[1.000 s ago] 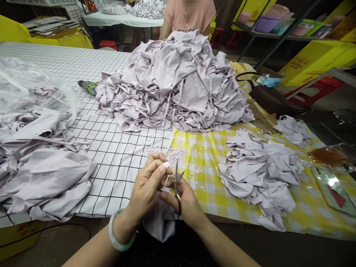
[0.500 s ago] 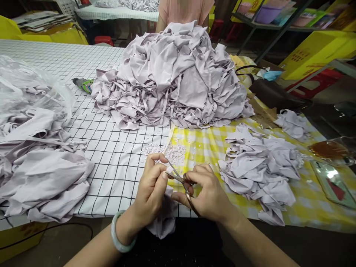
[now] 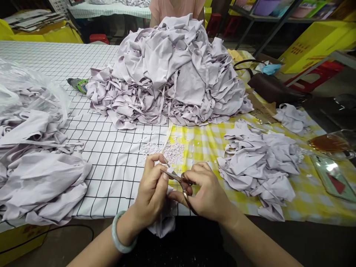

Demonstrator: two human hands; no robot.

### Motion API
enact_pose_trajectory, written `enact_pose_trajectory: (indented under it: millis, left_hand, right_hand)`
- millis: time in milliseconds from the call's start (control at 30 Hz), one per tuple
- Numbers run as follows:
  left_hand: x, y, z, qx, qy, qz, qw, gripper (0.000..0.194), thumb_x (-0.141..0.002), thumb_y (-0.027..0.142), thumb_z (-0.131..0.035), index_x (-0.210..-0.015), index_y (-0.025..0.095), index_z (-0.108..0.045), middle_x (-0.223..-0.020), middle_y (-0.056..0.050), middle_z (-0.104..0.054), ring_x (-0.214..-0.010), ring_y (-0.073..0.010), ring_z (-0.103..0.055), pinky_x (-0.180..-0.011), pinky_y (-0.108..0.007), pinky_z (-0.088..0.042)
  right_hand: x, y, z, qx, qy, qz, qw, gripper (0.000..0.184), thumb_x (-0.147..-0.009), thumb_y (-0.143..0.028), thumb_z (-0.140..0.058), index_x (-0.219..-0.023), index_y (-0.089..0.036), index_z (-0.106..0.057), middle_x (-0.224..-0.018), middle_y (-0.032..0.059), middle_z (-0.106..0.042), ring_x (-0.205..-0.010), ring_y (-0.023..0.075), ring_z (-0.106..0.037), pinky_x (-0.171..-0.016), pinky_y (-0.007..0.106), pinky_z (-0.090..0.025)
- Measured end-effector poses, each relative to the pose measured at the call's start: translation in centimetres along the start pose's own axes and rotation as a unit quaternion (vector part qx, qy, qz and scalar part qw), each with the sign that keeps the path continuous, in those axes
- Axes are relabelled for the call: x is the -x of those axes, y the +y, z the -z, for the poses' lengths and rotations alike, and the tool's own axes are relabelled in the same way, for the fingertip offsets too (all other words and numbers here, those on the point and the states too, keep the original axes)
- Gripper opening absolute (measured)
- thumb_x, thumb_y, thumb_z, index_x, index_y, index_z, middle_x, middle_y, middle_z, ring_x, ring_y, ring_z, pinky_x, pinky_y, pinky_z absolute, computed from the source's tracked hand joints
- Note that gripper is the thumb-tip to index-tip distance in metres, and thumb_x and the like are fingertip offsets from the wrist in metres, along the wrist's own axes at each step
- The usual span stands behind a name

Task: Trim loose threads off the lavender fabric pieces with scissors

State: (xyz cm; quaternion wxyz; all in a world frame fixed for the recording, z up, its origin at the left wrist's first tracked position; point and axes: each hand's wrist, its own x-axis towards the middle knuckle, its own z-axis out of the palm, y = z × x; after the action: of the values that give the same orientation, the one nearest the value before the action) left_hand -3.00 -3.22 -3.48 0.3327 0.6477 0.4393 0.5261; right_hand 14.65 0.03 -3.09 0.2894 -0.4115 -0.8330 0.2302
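Observation:
My left hand (image 3: pixel 152 189) pinches a pale lilac fabric piece (image 3: pixel 162 224), whose lower part hangs over the table edge below my fingers. A small white tip of it shows between the scissor blades. My right hand (image 3: pixel 204 187) is closed around the handles of a pair of metal scissors (image 3: pixel 178 178). The blades point up and left, slightly apart, against the fingertips of my left hand. Just beyond lies a scatter of tiny lilac clippings (image 3: pixel 174 152). How the cloth is folded inside my left hand is hidden.
A large heap of lilac fabric pieces (image 3: pixel 191 81) stands ahead. Other piles lie at left (image 3: pixel 44 181) and right (image 3: pixel 258 159). A phone (image 3: pixel 332 178), a dark bag (image 3: pixel 274 89) and a plastic bag (image 3: pixel 36 85) rest on the table. A person (image 3: pixel 178 11) is behind the heap.
My right hand has turned and moved right, swinging the scissors from upright to pointing up-left, with their blades around the white tip at my left fingers. The view has tilted slightly down.

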Motion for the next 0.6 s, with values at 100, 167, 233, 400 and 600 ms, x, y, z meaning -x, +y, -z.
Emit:
enact_pose_trajectory:
  millis: [100, 167, 233, 400, 600]
  left_hand:
    - [0.0, 0.1, 0.0, -0.010, -0.005, -0.013, 1.000, 0.022, -0.102, 0.006, -0.037, -0.091, 0.020, -0.050, -0.100, -0.004, -0.046, -0.109, -0.0190, -0.042, -0.096, -0.031, -0.039]
    - [-0.1, 0.1, -0.1, -0.016, -0.008, -0.021, 1.000, 0.022, -0.101, 0.005, -0.038, -0.093, 0.020, -0.052, -0.099, -0.005, -0.047, -0.108, -0.0195, -0.041, -0.096, -0.032, -0.039]
    - [-0.2, 0.1, -0.3, -0.021, -0.012, -0.023, 0.999, 0.022, -0.101, 0.005, -0.038, -0.094, 0.020, -0.052, -0.099, -0.005, -0.048, -0.107, -0.0197, -0.041, -0.096, -0.033, -0.039]
    - [-0.5, -0.3, -0.7, -0.028, -0.025, -0.018, 0.999, 0.023, -0.101, 0.005, -0.037, -0.088, 0.019, -0.049, -0.097, -0.005, -0.048, -0.105, -0.0198, -0.042, -0.093, -0.033, -0.039]
    - [-0.7, -1.5, -1.7, -0.021, -0.053, -0.020, 0.998, 0.022, -0.101, 0.006, -0.039, -0.092, 0.020, -0.054, -0.096, -0.006, -0.050, -0.110, -0.0204, -0.044, -0.093, -0.034, -0.041]
  right_hand:
    - [0.0, 0.0, -0.1, -0.002, 0.003, 0.005, 1.000, 0.052, -0.083, -0.053, -0.074, -0.055, -0.019, -0.047, -0.051, -0.0048, -0.048, -0.054, 0.0112, -0.045, -0.068, 0.030, -0.033]
    - [0.0, 0.1, -0.1, 0.001, 0.009, 0.007, 1.000, 0.052, -0.085, -0.052, -0.073, -0.055, -0.019, -0.047, -0.051, -0.0044, -0.049, -0.054, 0.0111, -0.045, -0.067, 0.030, -0.033]
    - [0.0, 0.1, -0.1, 0.002, 0.014, 0.007, 1.000, 0.053, -0.087, -0.052, -0.072, -0.055, -0.019, -0.047, -0.051, -0.0042, -0.050, -0.054, 0.0109, -0.045, -0.066, 0.029, -0.032]
    - [0.6, 0.8, -0.1, 0.010, 0.030, 0.005, 0.999, 0.057, -0.089, -0.054, -0.069, -0.053, -0.018, -0.043, -0.049, -0.0038, -0.049, -0.051, 0.0096, -0.042, -0.063, 0.028, -0.031]
    - [1.6, 2.4, -0.9, 0.002, 0.038, -0.066, 0.997, 0.064, -0.088, -0.063, -0.067, -0.049, -0.018, -0.041, -0.046, -0.0039, -0.042, -0.049, 0.0091, -0.037, -0.061, 0.029, -0.030]
